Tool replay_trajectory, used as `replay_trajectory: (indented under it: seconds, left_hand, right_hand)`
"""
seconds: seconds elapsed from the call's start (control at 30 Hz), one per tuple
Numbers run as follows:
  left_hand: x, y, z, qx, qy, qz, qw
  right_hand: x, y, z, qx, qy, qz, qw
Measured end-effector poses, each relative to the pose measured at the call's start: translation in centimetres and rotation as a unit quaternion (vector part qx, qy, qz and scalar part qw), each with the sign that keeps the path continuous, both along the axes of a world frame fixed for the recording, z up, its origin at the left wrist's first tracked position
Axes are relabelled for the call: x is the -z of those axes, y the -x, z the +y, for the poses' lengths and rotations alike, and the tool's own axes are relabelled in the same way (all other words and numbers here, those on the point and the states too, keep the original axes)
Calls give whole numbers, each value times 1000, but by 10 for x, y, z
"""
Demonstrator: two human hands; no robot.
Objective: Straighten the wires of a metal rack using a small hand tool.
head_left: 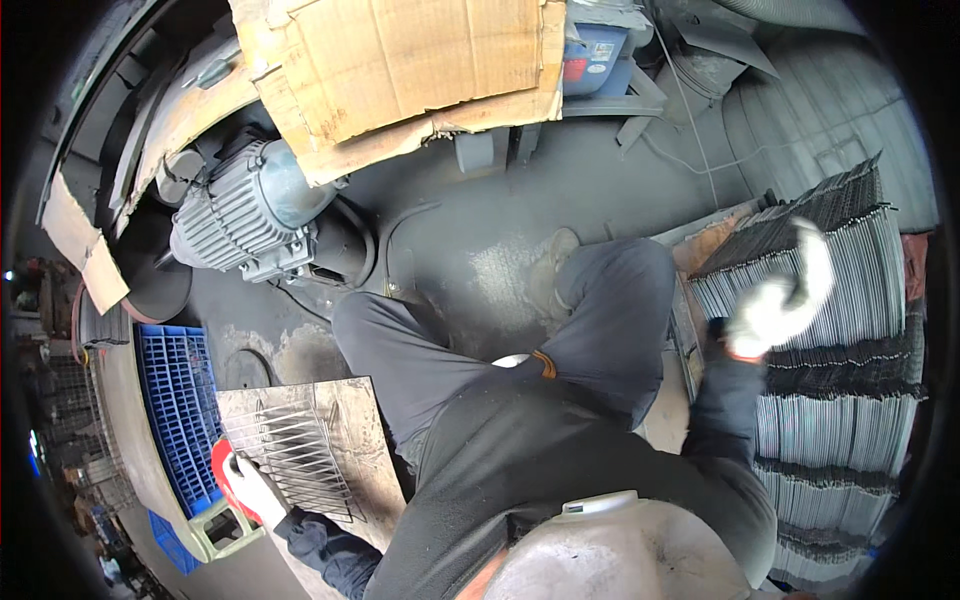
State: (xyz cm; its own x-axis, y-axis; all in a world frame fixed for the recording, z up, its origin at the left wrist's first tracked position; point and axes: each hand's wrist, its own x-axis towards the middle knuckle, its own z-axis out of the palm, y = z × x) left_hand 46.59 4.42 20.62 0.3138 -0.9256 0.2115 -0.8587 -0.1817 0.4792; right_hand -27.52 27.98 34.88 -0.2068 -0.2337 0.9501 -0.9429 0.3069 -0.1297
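Note:
My left hand, in a white glove, is at the left edge of a small pile of wire racks. The racks lie on a worn flat board at my left side. A red rounded object shows beside this glove, and the fingers are too small and partly hidden to read their grip. My right hand, gloved in white and slightly blurred, is raised over tall stacks of thin grey metal racks on my right. Its fingers are stretched out, with nothing seen in them.
A blue plastic crate and a pale green handle-like frame are left of the board. A grey electric motor stands ahead on the left. Cardboard covers something in front, beside a blue bin. Cables cross the floor.

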Motion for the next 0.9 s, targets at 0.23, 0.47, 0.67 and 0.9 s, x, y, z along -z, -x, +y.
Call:
replay_trajectory:
  seconds: [0.23,0.47,0.67,0.9]
  left_hand:
    - [-115,209,-14,212,56,2,976]
    - [-71,370,-49,374,241,-40,895]
    - [40,441,-88,313,-213,490,785]
    - [90,531,-94,334,-285,592,675]
  right_hand:
    - [84,-169,-166,-391,-207,-374,815]
    - [135,-150,-211,-490,-202,-582,617]
    - [193,-25,-190,-355,-70,-785,504]
    - [200,21,-181,-275,14,-790,548]
